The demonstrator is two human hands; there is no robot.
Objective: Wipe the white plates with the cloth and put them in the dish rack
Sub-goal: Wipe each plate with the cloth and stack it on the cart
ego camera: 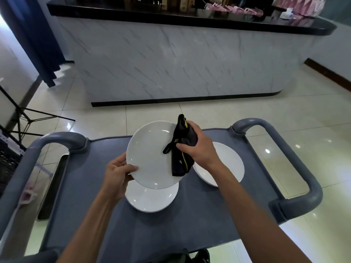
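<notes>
1. Three white plates are in view; no dish rack is visible, so none can be confirmed as racked.
2. Left hand (118, 172) grips the rim of the raised plate (150, 156), held tilted above the cart top (98, 196).
3. Right hand (197, 149) clutches the bunched black cloth (181, 149) against that plate's upper right.
4. Second plate (152, 199) lies beneath it; third plate (228, 162) lies to the right. Both appear to await wiping.
</notes>
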